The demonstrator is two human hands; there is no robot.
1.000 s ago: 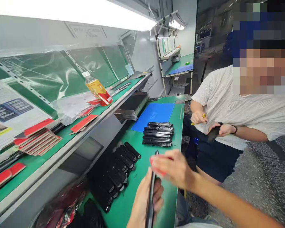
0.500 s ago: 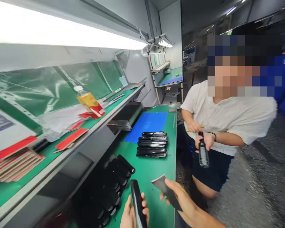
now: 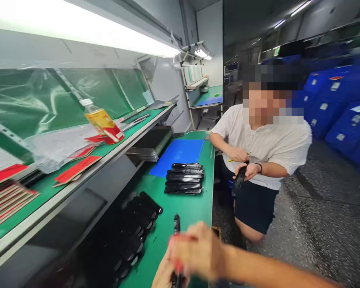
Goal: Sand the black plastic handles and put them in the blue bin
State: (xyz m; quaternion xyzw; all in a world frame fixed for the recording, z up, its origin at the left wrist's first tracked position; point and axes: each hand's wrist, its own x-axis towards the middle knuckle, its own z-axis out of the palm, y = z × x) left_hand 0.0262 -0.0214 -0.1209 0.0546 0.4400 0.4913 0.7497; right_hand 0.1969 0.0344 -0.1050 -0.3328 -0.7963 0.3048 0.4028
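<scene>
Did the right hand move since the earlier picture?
Yes. The right hand moved left: it was at the right edge of the green bench, and now it is over the bench, next to the left hand.

On the workbench (image 3: 186,212), casings (image 3: 184,179) lie just before the mat (image 3: 176,158); a bottle (image 3: 103,126) lies on the shelf (image 3: 129,146) to the left.

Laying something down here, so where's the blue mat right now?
In the head view, the blue mat lies toward the far end of the green bench, directly beyond the stacked long black parts.
</scene>
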